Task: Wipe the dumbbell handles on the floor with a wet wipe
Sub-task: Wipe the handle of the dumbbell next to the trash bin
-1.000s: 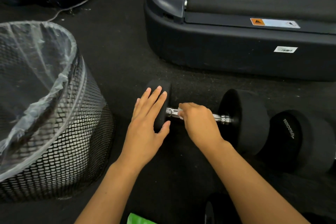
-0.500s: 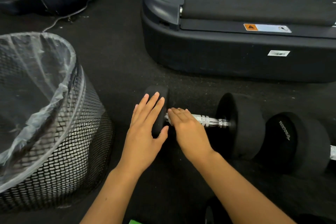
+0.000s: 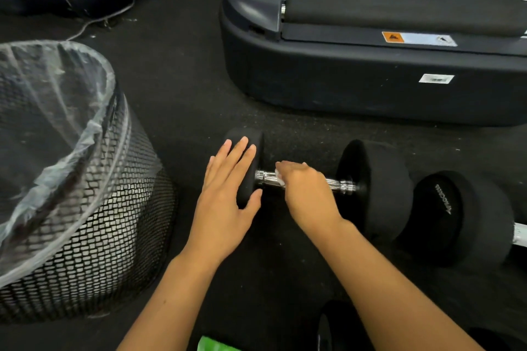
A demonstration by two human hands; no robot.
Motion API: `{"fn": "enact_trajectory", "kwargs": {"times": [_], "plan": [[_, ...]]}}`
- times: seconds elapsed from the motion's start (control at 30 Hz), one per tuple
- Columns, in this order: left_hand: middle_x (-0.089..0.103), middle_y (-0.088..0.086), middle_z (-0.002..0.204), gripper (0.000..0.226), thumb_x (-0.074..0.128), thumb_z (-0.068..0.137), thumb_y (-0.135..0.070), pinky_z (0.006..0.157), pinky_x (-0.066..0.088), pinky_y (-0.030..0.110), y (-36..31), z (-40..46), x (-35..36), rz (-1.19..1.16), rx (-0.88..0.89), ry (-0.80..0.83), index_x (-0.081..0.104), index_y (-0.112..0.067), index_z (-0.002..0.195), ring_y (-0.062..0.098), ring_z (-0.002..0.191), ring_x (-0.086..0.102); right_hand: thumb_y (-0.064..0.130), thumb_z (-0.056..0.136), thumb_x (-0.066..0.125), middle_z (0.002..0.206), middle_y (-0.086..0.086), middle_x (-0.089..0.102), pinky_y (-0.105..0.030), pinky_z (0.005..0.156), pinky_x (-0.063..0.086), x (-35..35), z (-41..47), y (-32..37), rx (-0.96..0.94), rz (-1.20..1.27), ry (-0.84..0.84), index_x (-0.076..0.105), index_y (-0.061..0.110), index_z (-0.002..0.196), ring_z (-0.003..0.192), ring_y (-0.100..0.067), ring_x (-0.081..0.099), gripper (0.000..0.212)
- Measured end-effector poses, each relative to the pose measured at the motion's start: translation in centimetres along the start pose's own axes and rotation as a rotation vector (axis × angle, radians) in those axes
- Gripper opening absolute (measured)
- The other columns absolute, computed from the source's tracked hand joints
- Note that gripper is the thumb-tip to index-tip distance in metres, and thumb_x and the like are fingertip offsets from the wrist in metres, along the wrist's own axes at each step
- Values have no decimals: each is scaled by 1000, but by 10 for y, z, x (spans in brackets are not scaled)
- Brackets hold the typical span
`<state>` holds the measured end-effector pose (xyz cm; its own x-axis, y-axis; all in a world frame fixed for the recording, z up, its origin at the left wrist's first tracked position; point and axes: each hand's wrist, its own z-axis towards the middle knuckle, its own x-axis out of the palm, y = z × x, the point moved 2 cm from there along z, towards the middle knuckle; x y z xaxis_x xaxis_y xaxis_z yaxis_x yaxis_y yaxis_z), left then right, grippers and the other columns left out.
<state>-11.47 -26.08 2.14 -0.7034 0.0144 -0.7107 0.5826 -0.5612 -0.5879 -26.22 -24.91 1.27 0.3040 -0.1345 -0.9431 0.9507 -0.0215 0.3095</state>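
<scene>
A dumbbell [image 3: 356, 179] with two thick black round ends and a ribbed chrome handle [image 3: 340, 184] lies on the dark floor [image 3: 185, 94] at the centre of the frame; its long axis runs left to right, tilting slightly down toward the right; the left hand [image 3: 225, 199] rests flat, fingers straight, on the left end; the right hand [image 3: 308, 194] curls over the handle, gripping a white wipe [image 3: 280, 178] against it; a mesh bin [image 3: 85, 222] sits at the left edge.
</scene>
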Motion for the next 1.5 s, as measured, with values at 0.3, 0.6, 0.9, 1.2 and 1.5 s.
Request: {"fn": "enact_trajectory", "kwargs": {"times": [0.3, 0.6, 0.9, 1.2, 1.5], "plan": [[26, -9, 151, 74, 69, 79, -14, 116, 2, 28, 1, -2, 0, 18, 5, 2, 31, -22, 143, 6, 142, 8, 1, 89, 46, 113, -7, 62, -33, 104, 35, 7, 2, 2, 23, 12, -24, 56, 10, 116, 106, -24, 57, 30], [25, -10, 151, 74, 69, 80, -14, 116, 2, 29, 1, -3, 0, 13, 4, 10, 30, -22, 143, 4, 142, 7, 1, 88, 50, 113, -5, 62, -32, 96, 42, -1, -1, -9, 38, 41, 34, 57, 14, 121, 105, -23, 58, 36], [28, -7, 150, 73, 70, 79, -13, 116, 4, 30, 2, -3, 1, 2, 11, -1, 34, -20, 142, 6, 142, 10, 7, 85, 53, 92, -6, 63, -40, 77, 51, -8, 12, -15, 120, 54, 95, 61, 17, 103, 86, -25, 60, 22], [27, -9, 150, 73, 70, 80, -13, 117, 5, 31, 1, -2, -1, -2, 13, 3, 32, -21, 142, 6, 142, 10, 4, 92, 45, 131, -3, 54, -28, 107, 27, -3, -7, -15, 20, 18, 73, 51, 16, 129, 122, -22, 49, 40], [28, -8, 150, 73, 70, 79, -14, 116, 5, 29, 2, -2, -1, 7, 20, -4, 33, -20, 142, 7, 142, 10, 3, 91, 50, 138, -8, 49, -26, 109, 14, 12, -6, -7, -93, -15, 6, 46, 9, 134, 129, -23, 43, 44]]}}
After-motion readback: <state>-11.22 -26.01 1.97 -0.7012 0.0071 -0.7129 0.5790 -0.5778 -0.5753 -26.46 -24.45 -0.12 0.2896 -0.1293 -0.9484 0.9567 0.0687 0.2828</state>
